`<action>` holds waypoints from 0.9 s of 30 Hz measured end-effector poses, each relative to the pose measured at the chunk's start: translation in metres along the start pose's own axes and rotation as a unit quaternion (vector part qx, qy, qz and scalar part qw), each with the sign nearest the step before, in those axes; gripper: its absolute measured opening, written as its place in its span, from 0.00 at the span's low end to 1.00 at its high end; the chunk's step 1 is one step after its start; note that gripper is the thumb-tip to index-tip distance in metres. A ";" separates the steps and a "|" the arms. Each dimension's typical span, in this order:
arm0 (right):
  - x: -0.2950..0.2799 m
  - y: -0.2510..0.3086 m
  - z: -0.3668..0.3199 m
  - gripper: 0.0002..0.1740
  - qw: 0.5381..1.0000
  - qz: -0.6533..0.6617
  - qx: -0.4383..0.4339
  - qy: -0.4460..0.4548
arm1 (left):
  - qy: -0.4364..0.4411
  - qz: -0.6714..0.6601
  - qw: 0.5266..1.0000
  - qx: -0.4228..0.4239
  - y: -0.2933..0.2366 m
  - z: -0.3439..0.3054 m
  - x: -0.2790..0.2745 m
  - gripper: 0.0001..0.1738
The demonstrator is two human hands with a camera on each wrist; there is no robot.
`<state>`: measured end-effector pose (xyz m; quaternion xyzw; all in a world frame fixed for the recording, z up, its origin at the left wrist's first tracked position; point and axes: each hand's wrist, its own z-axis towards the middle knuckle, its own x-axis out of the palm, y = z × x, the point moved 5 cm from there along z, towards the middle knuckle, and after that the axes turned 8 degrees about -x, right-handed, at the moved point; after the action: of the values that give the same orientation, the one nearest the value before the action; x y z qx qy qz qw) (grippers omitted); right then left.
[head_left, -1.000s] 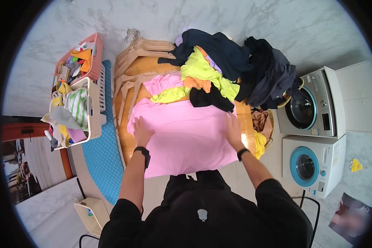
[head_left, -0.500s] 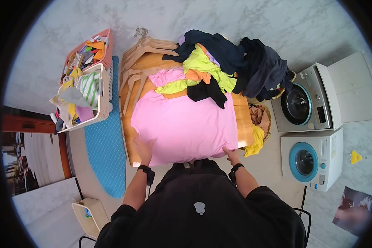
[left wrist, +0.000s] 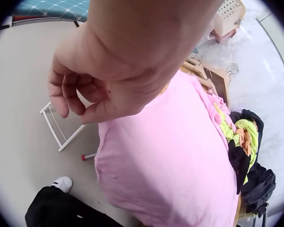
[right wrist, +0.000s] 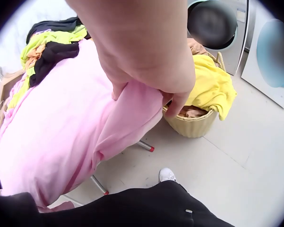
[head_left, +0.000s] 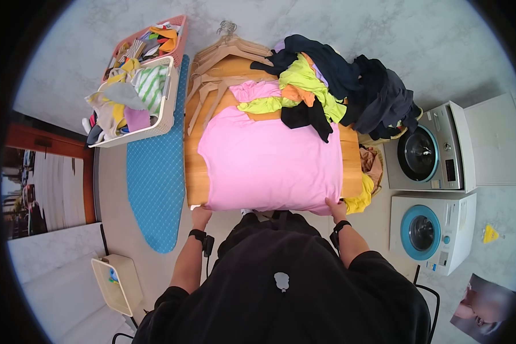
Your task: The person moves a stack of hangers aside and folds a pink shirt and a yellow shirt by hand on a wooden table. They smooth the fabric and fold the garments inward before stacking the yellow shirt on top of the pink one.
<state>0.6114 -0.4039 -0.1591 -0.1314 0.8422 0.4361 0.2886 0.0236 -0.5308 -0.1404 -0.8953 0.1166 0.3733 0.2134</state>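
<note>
A pink shirt (head_left: 272,157) lies spread over the wooden table (head_left: 198,186), its near edge at the table's front. At its near left corner is my left hand (head_left: 200,217); in the left wrist view the fingers (left wrist: 74,100) curl loosely beside the fabric, with no cloth between them and the thumb. My right hand (head_left: 337,210) pinches the near right corner, and the right wrist view shows the pink fabric bunched up under the palm, partly hidden by the hand.
Behind the shirt lie wooden hangers (head_left: 229,51) and a heap of dark and bright clothes (head_left: 327,69). Laundry baskets (head_left: 169,103) stand on a blue ironing board (head_left: 155,189) at left. Two washing machines (head_left: 433,229) and a wicker basket (right wrist: 191,126) with yellow cloth are at right.
Both hands have come back from on top of the shirt to its near corners. The right hand has taken hold of its corner. The shirt's surface lies smoother.
</note>
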 end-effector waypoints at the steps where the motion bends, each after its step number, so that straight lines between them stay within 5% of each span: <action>1: 0.004 -0.007 0.004 0.35 1.000 -0.001 -0.002 0.001 | -0.006 0.016 1.000 -0.008 0.000 0.005 0.001 0.11; 3: 0.005 -0.020 0.009 0.37 0.999 0.010 -0.006 -0.037 | -0.010 0.031 0.999 -0.016 0.008 0.012 0.003 0.10; 5: -0.006 0.015 -0.011 0.37 0.999 -0.030 -0.024 -0.029 | 0.151 0.033 0.987 -0.046 0.021 0.023 0.015 0.14; 6: -0.010 0.030 -0.017 0.37 0.996 -0.070 -0.041 -0.021 | 0.152 0.033 0.987 -0.044 0.019 0.020 0.013 0.14; 11: -0.011 0.047 -0.024 0.37 0.996 -0.088 -0.027 -0.008 | 0.260 -0.065 0.958 -0.106 0.007 -0.017 0.018 0.38; 14: -0.005 0.023 -0.012 0.37 0.999 -0.042 -0.003 -0.001 | 0.329 -0.165 0.925 -0.100 0.008 -0.011 0.041 0.43; 18: -0.003 0.002 -0.007 0.36 0.990 0.035 0.101 0.095 | 0.274 -0.154 0.949 -0.041 0.013 -0.002 0.053 0.38; 20: -0.014 0.008 -0.011 0.35 0.994 -0.021 0.059 0.084 | 0.178 -0.047 0.970 0.161 0.020 0.022 0.058 0.36; 24: -0.017 0.002 0.003 0.29 0.978 -0.196 -0.041 0.061 | 0.148 -0.047 0.977 0.144 0.016 0.004 0.022 0.34; 26: -0.013 -0.010 0.017 0.28 0.969 -0.227 -0.075 0.068 | 0.218 -0.140 0.966 -0.019 0.009 -0.009 0.001 0.33; 27: -0.009 -0.010 0.020 0.28 0.957 -0.257 -0.109 0.074 | 0.215 -0.141 0.966 -0.022 0.007 -0.007 -0.001 0.33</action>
<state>0.6307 -0.3939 -0.1691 -0.4057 0.7463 0.4256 0.3119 0.0245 -0.5405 -0.1369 -0.9664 0.0238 0.1406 0.2140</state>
